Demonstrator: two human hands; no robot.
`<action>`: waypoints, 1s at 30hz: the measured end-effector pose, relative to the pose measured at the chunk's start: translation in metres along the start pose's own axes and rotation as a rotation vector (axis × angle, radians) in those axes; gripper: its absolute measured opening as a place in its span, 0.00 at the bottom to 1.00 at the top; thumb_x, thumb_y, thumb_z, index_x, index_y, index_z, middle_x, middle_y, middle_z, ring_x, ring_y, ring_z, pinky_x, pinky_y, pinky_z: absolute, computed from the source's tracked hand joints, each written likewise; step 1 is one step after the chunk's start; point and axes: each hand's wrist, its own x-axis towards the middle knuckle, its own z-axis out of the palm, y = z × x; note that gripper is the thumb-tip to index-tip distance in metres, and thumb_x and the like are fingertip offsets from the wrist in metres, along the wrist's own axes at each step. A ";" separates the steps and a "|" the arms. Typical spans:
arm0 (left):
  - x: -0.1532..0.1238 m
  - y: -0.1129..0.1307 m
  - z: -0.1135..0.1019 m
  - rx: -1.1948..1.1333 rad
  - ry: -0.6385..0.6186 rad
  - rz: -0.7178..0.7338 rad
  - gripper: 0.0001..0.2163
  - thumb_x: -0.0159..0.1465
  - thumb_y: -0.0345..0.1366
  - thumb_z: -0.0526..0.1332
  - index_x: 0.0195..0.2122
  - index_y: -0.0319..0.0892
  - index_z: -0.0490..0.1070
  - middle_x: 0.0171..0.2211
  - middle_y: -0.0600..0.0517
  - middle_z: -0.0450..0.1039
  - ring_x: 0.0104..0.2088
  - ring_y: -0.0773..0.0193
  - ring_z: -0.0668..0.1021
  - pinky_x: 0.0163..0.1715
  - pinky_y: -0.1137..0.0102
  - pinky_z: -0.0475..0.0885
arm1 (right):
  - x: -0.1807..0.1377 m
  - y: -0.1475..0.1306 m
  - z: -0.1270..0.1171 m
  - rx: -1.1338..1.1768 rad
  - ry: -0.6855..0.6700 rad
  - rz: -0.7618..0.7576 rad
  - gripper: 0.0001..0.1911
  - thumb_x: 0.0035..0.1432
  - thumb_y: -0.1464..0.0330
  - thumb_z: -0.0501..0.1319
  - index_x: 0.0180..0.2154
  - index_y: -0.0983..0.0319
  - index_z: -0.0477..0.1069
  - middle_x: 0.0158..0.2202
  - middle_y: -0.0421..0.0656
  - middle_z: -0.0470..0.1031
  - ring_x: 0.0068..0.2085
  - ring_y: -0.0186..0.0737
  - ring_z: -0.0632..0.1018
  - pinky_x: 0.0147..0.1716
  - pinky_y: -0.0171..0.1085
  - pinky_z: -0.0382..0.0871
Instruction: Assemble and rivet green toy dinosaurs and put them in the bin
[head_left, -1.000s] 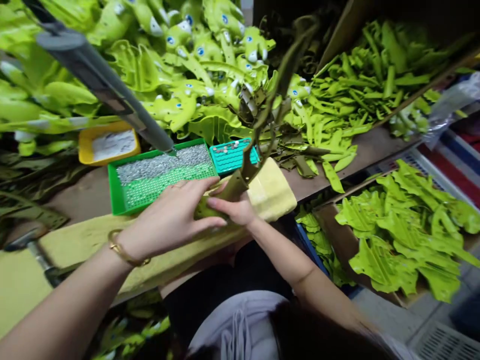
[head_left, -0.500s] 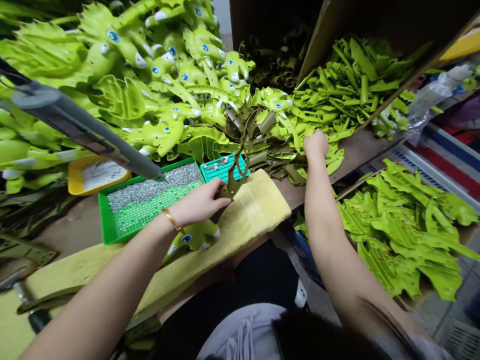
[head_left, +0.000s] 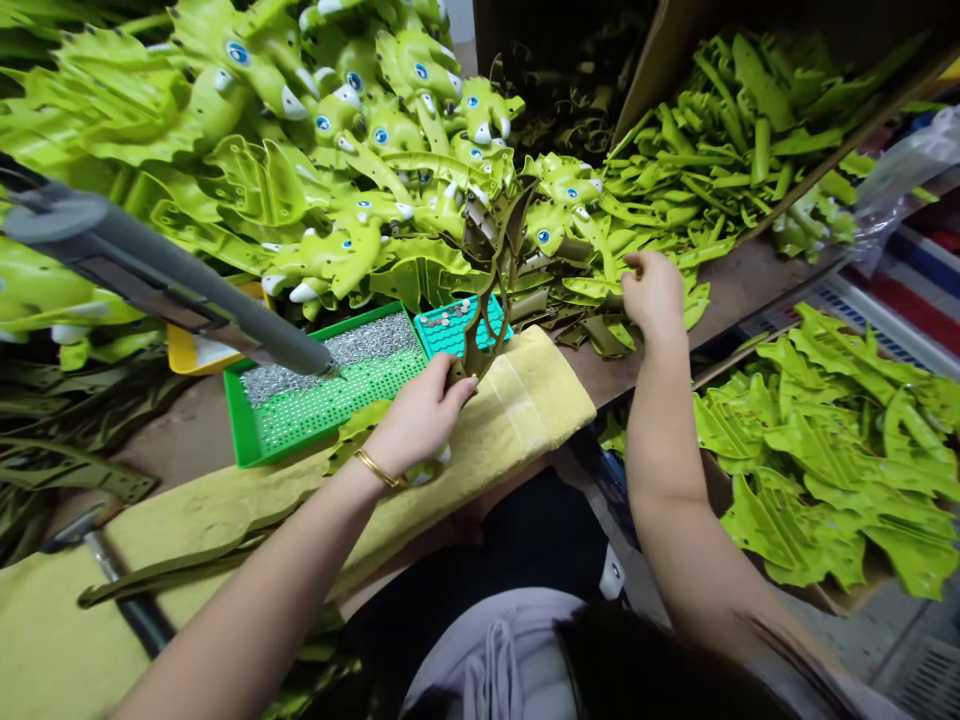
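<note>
My left hand [head_left: 420, 420] is closed on a thin, curved olive-brown plastic piece [head_left: 471, 362], held upright over the yellow padded cloth [head_left: 559, 385]. Under that wrist, partly hidden, lies a lime-green dinosaur-shaped shell [head_left: 356, 425]. Farther right, my right hand [head_left: 658, 292] reaches to the edge of a heap of small green and olive parts [head_left: 600, 290]. Its fingers are curled together, and their tips are partly hidden, so what they pinch does not show. A green tray of small metal screws [head_left: 238, 425] and a teal tray [head_left: 495, 322] with small round pieces sit beyond the left hand.
A grey power screwdriver [head_left: 187, 270] hangs over the screw tray. Green dinosaur shells [head_left: 322, 250] pile up behind. Slim green parts [head_left: 720, 170] fill a carton at back right; a box of green shells [head_left: 840, 430] stands at right. A hammer [head_left: 124, 575] lies lower left.
The whole view has shifted a little. My left hand keeps its hold on the olive-brown piece. My right hand has moved slightly at the small-parts heap, its fingers now more bent.
</note>
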 end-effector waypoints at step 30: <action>-0.010 -0.009 0.029 -0.176 -0.035 0.178 0.31 0.66 0.37 0.53 0.70 0.41 0.46 0.66 0.46 0.59 0.65 0.55 0.63 0.65 0.60 0.58 | -0.159 -0.110 0.042 1.951 -0.698 0.677 0.18 0.67 0.61 0.44 0.42 0.56 0.71 0.44 0.36 0.79 0.52 0.33 0.76 0.56 0.43 0.72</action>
